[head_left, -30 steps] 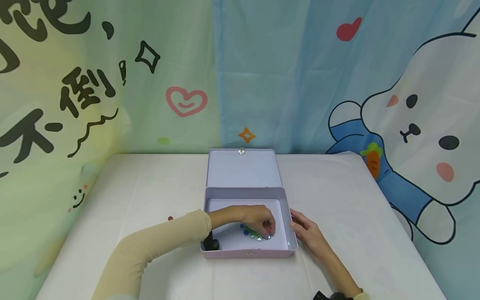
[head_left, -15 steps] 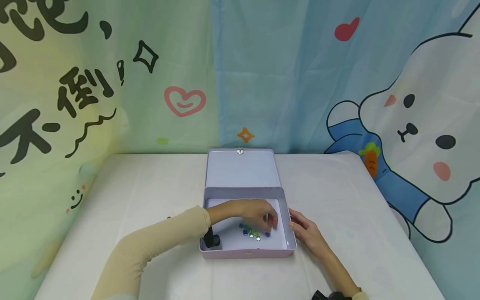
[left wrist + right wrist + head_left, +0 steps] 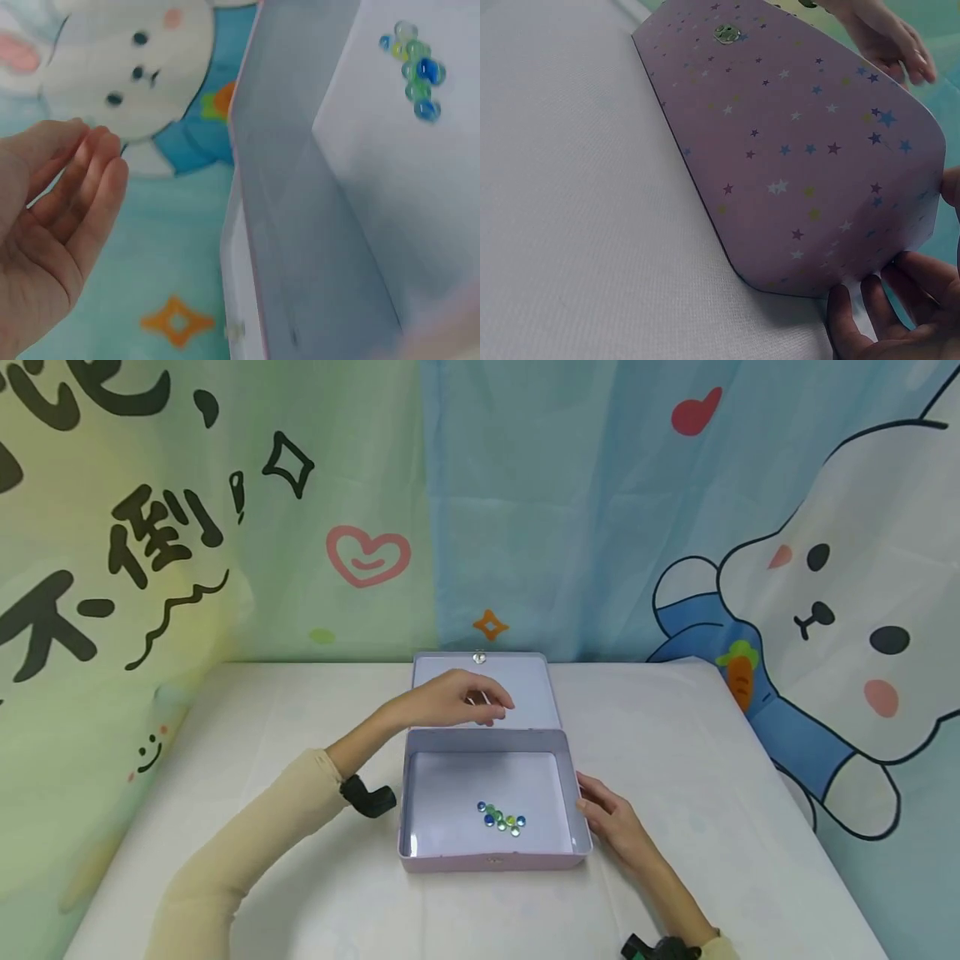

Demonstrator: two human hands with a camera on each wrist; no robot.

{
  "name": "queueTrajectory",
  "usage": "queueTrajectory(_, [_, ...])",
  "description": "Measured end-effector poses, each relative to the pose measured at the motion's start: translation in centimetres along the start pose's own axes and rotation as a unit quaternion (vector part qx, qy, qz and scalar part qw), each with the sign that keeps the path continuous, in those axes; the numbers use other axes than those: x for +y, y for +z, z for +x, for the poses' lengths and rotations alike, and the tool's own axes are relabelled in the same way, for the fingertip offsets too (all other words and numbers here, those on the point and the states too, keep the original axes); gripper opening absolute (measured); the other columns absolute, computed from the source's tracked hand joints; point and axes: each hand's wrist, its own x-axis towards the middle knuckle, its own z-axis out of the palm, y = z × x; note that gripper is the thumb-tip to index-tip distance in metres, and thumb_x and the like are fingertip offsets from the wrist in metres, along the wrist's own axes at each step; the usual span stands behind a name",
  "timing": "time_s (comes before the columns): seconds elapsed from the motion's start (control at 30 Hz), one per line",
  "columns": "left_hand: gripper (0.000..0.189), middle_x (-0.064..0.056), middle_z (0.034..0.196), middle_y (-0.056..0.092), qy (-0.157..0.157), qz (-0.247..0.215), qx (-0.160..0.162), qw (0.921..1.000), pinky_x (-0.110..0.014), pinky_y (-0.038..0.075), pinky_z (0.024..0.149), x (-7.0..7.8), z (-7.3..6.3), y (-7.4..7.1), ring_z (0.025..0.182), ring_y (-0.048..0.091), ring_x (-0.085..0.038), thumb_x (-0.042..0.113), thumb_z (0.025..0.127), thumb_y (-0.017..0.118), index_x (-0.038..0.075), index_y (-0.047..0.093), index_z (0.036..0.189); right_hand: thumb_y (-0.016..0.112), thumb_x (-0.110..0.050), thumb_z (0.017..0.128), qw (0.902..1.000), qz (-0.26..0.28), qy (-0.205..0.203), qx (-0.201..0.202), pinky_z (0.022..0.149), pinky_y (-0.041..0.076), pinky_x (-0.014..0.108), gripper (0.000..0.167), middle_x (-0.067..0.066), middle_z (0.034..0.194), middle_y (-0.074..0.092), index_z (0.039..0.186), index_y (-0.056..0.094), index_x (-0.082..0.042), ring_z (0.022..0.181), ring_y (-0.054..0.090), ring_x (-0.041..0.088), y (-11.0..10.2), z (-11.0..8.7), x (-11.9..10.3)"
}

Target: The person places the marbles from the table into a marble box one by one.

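Observation:
A lilac metal box [image 3: 450, 863] with a hinged lid [image 3: 530, 702] stands open on the table. Several glass marbles [image 3: 489, 819], blue, green and clear, lie clustered on its white floor, also visible at the upper right of the left wrist view. Over the lid hovers my left hand [image 3: 450, 700], its fingers loosely bent; nothing shows in its palm in the left wrist view. My right hand [image 3: 617, 822] rests against the box's right side, thumb at the rim. In the right wrist view its fingertips touch the star-printed outer wall [image 3: 780, 165].
White cloth covers the table [image 3: 300, 710]. Behind it hangs a printed curtain [image 3: 517, 510] with a cartoon rabbit and hearts. A black wrist camera [image 3: 369, 797] sits on the left forearm, beside the box's left wall.
My left hand has lifted away from the marbles, back and left to above the lid. A small reddish spot left of the box is no longer visible. The right hand stays put.

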Motion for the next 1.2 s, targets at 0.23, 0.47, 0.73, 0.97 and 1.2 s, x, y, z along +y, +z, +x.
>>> queueTrajectory(0.23, [0.021, -0.009, 0.099, 0.071, -0.055, -0.019, 0.078, 0.9952, -0.041, 0.057, 0.078, -3.2, -5.8, -3.0, 0.086, 0.068, -0.029, 0.016, 0.095, 0.062, 0.01, 0.068, 0.114, 0.051, -0.014, 0.098, 1.0, -0.002, 0.0, 0.002, 0.09, 0.047, 0.013, 0.056, 0.031, 0.148, 0.037, 0.147, 0.033, 0.005, 0.11, 0.053, -0.008, 0.1, 0.0, -0.2])
queueTrajectory(0.47, [0.024, -0.012, 0.106, 0.071, -0.134, 0.048, 0.096, 0.9852, -0.025, 0.054, 0.077, -7.1, -13.3, -2.7, 0.091, 0.067, -0.022, 0.019, 0.096, 0.062, 0.006, 0.067, 0.116, 0.051, -0.012, 0.098, 1.0, 0.0, 0.001, -0.002, 0.089, 0.048, 0.013, 0.055, 0.031, 0.147, 0.037, 0.147, 0.033, 0.005, 0.109, 0.053, -0.007, 0.2, 0.1, -0.1])
queueTrajectory(0.73, [0.022, -0.009, 0.111, 0.07, -0.164, 0.052, 0.125, 0.9772, -0.021, 0.052, 0.084, -10.2, -20.6, -0.7, 0.096, 0.065, -0.011, 0.015, 0.096, 0.061, 0.006, 0.067, 0.115, 0.05, -0.015, 0.099, 0.9999, -0.01, 0.0, -0.004, 0.089, 0.048, 0.013, 0.055, 0.03, 0.147, 0.038, 0.148, 0.033, 0.003, 0.109, 0.053, -0.009, 0.1, 0.1, -0.2])
queueTrajectory(0.97, [0.023, -0.009, 0.105, 0.071, -0.134, 0.049, 0.097, 0.9851, -0.021, 0.053, 0.084, -10.4, -22.6, 0.3, 0.096, 0.069, -0.017, 0.009, 0.094, 0.062, 0.003, 0.066, 0.116, 0.051, -0.016, 0.098, 0.9998, -0.018, 0.011, 0.004, 0.09, 0.047, 0.013, 0.055, 0.027, 0.149, 0.038, 0.148, 0.034, 0.001, 0.109, 0.052, -0.01, 0.0, 0.2, -0.2])
queueTrajectory(1.2, [0.02, -0.008, 0.102, 0.071, -0.116, 0.07, 0.099, 0.9859, -0.022, 0.054, 0.083, -10.9, -22.7, 0.8, 0.095, 0.066, -0.011, 0.007, 0.091, 0.066, 0.005, 0.069, 0.11, 0.05, -0.016, 0.098, 0.9998, -0.013, 0.011, 0.005, 0.09, 0.046, 0.012, 0.055, 0.028, 0.149, 0.038, 0.148, 0.034, 0.002, 0.108, 0.052, -0.011, 0.1, 0.2, -0.1])
